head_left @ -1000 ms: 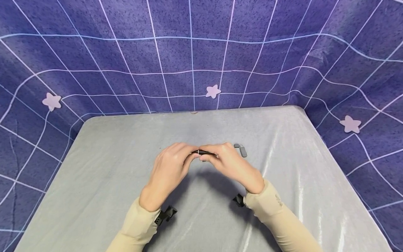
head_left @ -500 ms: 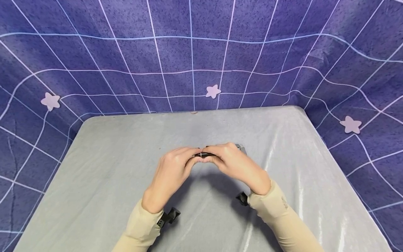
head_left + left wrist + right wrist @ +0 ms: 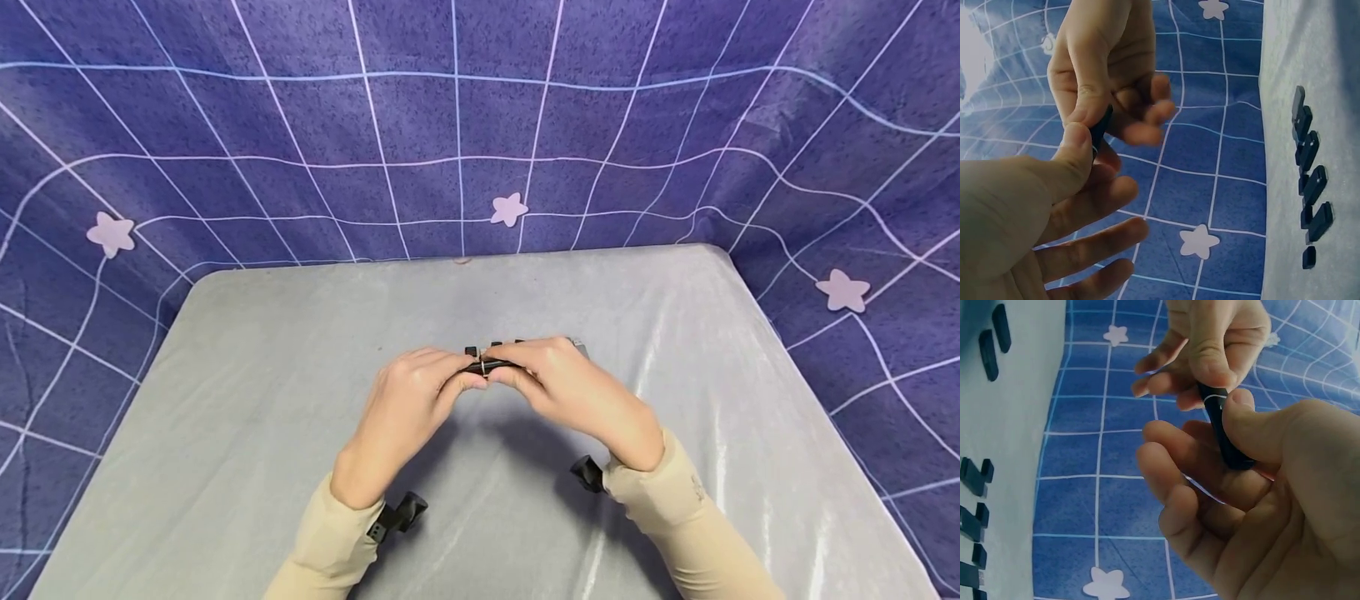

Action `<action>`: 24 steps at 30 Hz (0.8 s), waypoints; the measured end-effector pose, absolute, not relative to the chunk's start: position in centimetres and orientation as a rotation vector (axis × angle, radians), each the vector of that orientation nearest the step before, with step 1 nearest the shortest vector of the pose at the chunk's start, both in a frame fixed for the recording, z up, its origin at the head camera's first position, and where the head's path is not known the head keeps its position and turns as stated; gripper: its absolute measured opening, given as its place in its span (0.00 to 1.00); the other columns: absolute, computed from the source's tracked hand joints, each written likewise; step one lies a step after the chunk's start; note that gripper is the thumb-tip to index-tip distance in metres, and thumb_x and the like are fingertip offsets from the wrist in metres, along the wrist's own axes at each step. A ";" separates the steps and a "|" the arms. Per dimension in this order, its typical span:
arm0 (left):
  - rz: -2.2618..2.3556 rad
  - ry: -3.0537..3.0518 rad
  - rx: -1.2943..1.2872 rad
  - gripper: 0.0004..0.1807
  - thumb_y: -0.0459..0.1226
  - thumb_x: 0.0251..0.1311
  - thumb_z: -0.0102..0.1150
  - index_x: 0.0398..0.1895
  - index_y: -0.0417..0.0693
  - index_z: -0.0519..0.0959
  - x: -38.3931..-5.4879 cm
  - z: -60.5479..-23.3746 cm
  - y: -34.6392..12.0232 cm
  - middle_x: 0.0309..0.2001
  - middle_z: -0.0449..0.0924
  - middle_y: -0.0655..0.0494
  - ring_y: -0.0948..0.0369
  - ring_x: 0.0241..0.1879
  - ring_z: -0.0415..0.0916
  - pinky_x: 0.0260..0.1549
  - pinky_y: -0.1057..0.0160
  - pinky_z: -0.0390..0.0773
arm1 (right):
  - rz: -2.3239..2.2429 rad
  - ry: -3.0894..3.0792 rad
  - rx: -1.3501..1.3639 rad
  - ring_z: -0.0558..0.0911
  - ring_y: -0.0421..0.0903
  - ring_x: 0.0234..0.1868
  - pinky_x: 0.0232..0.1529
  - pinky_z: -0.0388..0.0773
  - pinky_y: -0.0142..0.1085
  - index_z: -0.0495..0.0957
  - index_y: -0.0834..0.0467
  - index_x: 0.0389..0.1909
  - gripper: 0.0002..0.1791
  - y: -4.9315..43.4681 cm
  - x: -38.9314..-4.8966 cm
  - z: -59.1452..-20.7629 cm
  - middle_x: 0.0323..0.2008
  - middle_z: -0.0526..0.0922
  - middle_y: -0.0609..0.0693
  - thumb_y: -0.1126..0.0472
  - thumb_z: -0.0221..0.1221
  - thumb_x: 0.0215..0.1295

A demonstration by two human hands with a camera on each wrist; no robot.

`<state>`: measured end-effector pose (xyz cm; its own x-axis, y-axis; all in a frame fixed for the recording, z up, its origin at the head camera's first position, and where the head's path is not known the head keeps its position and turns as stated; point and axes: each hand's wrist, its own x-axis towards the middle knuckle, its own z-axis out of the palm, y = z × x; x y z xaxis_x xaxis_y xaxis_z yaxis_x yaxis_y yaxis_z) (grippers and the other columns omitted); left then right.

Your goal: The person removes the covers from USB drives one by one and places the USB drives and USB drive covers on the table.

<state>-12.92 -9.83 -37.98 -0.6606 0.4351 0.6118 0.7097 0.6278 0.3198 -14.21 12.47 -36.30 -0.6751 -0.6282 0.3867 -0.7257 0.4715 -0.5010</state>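
A black USB flash drive (image 3: 1225,437) with a thin pale line round it spans both hands, held above the table. My left hand (image 3: 405,400) pinches one end between thumb and forefinger, its other fingers spread. At the opposite end, my right hand (image 3: 573,396) grips the longer part between thumb and curled fingers. Only a dark sliver of the drive (image 3: 1101,131) shows in the left wrist view. Whether the pale line is a band or a gap between cap and body, I cannot tell.
Several dark flash drives (image 3: 1315,184) with small caps (image 3: 1309,257) beside them lie in a row on the grey-covered table (image 3: 300,333). In the head view, my right hand mostly hides a grey flash drive (image 3: 582,351). A patterned blue curtain (image 3: 420,125) surrounds the table.
Both hands stay joined on the flash drive; my right hand and forearm have shifted slightly right. They now cover most of the grey drive, while small black pieces show beyond the fingers.
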 end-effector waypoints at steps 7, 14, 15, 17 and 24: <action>-0.708 -2.400 -0.962 0.19 0.54 0.68 0.56 0.39 0.49 0.83 -12.6 -37.4 -9.9 0.31 0.86 0.60 0.62 0.29 0.81 0.31 0.59 0.82 | 0.988 -2.538 1.206 0.82 0.34 0.33 0.40 0.81 0.31 0.85 0.55 0.53 0.12 12.6 -13.5 -35.5 0.37 0.88 0.42 0.58 0.60 0.75; -0.683 -2.448 -1.004 0.26 0.59 0.72 0.39 0.39 0.50 0.78 -12.0 -37.0 -9.8 0.29 0.83 0.63 0.63 0.28 0.79 0.30 0.58 0.80 | 0.971 -2.534 1.208 0.75 0.32 0.27 0.35 0.78 0.29 0.85 0.54 0.52 0.11 12.6 -12.7 -34.8 0.35 0.86 0.41 0.57 0.60 0.74; -0.684 -2.444 -1.004 0.25 0.58 0.73 0.39 0.39 0.50 0.78 -11.9 -37.0 -9.8 0.28 0.82 0.63 0.64 0.27 0.78 0.30 0.59 0.80 | 0.974 -2.527 1.207 0.76 0.32 0.27 0.35 0.78 0.29 0.85 0.55 0.52 0.11 12.6 -12.6 -34.8 0.35 0.87 0.41 0.58 0.60 0.74; -0.684 -2.429 -1.006 0.25 0.58 0.74 0.39 0.38 0.51 0.77 -11.8 -37.0 -9.7 0.26 0.80 0.64 0.65 0.25 0.76 0.28 0.60 0.79 | 0.988 -2.513 1.204 0.76 0.33 0.28 0.35 0.78 0.29 0.85 0.55 0.52 0.11 12.7 -12.5 -34.6 0.37 0.87 0.42 0.59 0.61 0.74; -0.682 -2.374 -1.019 0.24 0.58 0.76 0.39 0.37 0.52 0.77 -11.6 -36.6 -9.6 0.22 0.74 0.65 0.67 0.22 0.68 0.25 0.61 0.75 | 1.069 -2.488 1.209 0.79 0.32 0.31 0.35 0.79 0.29 0.84 0.54 0.53 0.11 13.0 -12.1 -34.2 0.35 0.86 0.40 0.60 0.60 0.75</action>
<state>-11.58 -9.57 -36.61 -0.6162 0.5257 0.5865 0.7567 0.6015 0.2559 -12.07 13.02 -34.24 -0.6549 -0.6156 0.4382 -0.7417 0.4124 -0.5290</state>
